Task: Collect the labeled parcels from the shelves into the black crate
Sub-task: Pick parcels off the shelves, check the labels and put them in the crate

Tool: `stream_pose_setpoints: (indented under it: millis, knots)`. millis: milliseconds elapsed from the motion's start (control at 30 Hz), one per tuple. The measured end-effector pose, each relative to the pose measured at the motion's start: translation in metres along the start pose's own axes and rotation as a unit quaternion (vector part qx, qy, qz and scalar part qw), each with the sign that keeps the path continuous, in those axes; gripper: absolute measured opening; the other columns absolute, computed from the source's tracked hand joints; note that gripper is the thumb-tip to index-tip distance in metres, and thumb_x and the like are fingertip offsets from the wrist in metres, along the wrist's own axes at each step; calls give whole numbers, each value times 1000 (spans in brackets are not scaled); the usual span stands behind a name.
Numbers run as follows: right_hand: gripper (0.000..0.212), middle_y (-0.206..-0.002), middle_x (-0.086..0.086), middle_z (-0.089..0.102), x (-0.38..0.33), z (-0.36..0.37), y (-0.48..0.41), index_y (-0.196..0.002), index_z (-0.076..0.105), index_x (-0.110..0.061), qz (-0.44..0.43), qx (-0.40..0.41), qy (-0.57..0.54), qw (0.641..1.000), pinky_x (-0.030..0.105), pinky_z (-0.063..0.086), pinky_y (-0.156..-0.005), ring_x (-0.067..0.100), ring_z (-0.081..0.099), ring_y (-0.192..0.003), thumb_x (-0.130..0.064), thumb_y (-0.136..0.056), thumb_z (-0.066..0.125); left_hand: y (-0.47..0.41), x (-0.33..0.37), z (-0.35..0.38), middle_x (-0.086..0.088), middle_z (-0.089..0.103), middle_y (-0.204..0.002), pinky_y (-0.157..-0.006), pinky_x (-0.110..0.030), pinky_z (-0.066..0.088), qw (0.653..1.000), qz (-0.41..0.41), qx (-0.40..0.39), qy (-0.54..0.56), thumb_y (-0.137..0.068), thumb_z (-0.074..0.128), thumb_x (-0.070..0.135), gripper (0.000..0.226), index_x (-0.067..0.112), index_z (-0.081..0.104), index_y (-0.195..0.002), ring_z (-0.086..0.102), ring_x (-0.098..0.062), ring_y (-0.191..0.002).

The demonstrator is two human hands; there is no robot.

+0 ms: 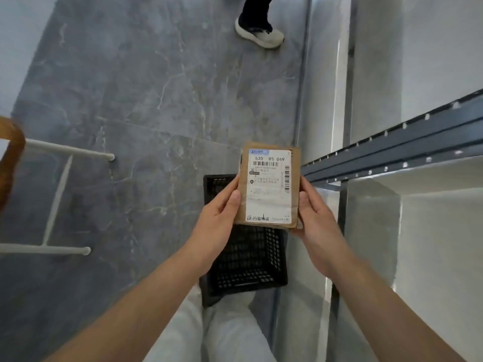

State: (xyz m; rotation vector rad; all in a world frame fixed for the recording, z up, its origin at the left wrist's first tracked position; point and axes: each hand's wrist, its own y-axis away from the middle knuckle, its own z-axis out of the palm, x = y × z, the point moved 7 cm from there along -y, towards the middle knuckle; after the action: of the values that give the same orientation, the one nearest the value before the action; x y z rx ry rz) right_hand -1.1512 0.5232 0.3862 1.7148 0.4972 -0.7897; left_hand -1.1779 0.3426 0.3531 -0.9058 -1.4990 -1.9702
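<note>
Holding a labeled parcel (pixel 268 186) above the black crate (pixel 248 259), my left hand (pixel 218 212) and right hand (pixel 317 218) grip its sides. The crate's visible part looks empty, so collecting seems barely begun.

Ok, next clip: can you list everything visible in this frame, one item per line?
parcel: one, brown card with a white label, held above the crate
black crate: one, black, on the floor beside the shelving
shelf rail: one, dark grey, right side
shelf boards: white, below the rail at right
tube frame: one, white, on the floor at left
brown object: one, left edge, cut off, cannot tell what it is
shoe: one, white, another person's, top of the frame
floor: grey, veined
trousers: light grey, bottom centre
left hand: grips the parcel's left edge
right hand: grips the parcel's right edge
</note>
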Motion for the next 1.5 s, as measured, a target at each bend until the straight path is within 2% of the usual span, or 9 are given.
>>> stream_pose_setpoints:
  millis: [200,367,533,600,767,833,967,1233,1500]
  knots:
    - [42,-128,-15,64,123,12,-113,-144,38,-51,81,-51,75,993,25,54,-73,2,63,-106,-30,-108,31,-88,-128,-13,26,60,-123,-104,-26,47,997,-28,64,-45,-104,39,40,35,63,46,-128,57,3,-116]
    - [39,-108,-33,63,228,33,-192,-140,41,-54,118,-109,113,981,25,55,-75,-10,63,-89,-35,-108,31,-159,-260,-32,-1,45,-132,-111,-42,41,982,-89,149,-76,-104,39,31,42,48,42,-141,49,-19,-126]
    - [37,-106,-17,66,314,72,-258,-123,55,-47,157,-98,58,981,29,48,-72,1,62,-91,-52,-105,24,-217,-331,-43,3,47,-133,-102,-33,45,975,-80,173,-111,-98,38,29,49,44,37,-145,53,-13,-116]
    - [31,-102,-15,65,336,87,-284,-108,54,-49,157,-89,40,983,34,45,-81,4,61,-90,-49,-105,23,-239,-342,-47,2,49,-139,-104,-38,48,975,-60,182,-117,-97,38,27,51,38,35,-147,54,-13,-120]
    - [31,-114,-3,70,371,115,-337,-103,59,-42,131,-81,2,988,34,49,-93,11,65,-99,-45,-106,29,-267,-369,-52,-5,38,-152,-117,-40,34,970,-40,180,-157,-97,38,12,58,20,23,-153,40,-18,-138]
    - [33,-122,0,69,380,122,-349,-118,62,-36,120,-72,-15,990,37,49,-100,14,65,-107,-43,-105,32,-272,-376,-46,-4,20,-161,-121,-41,25,966,-34,170,-191,-100,36,9,61,20,14,-156,26,-19,-146]
    - [43,-132,-1,62,390,134,-354,-147,40,-33,83,-66,-34,994,38,47,-106,13,61,-117,-39,-106,33,-283,-388,-49,0,-11,-165,-125,-39,9,956,-53,168,-236,-104,32,10,65,16,-5,-157,-1,-15,-152]
    - [52,-140,0,57,398,140,-360,-153,26,-38,116,-75,-26,990,43,41,-112,16,57,-124,-44,-102,35,-286,-387,-57,5,-8,-165,-125,-40,10,966,-51,128,-221,-105,30,15,63,21,-5,-157,1,-13,-152]
    - [46,-140,-4,55,368,158,-361,-150,33,-36,113,-125,57,984,38,38,-108,15,54,-121,-39,-105,32,-307,-368,-89,-5,-7,-165,-123,-34,-3,959,-41,106,-258,-106,29,19,58,13,2,-157,-9,-15,-151]
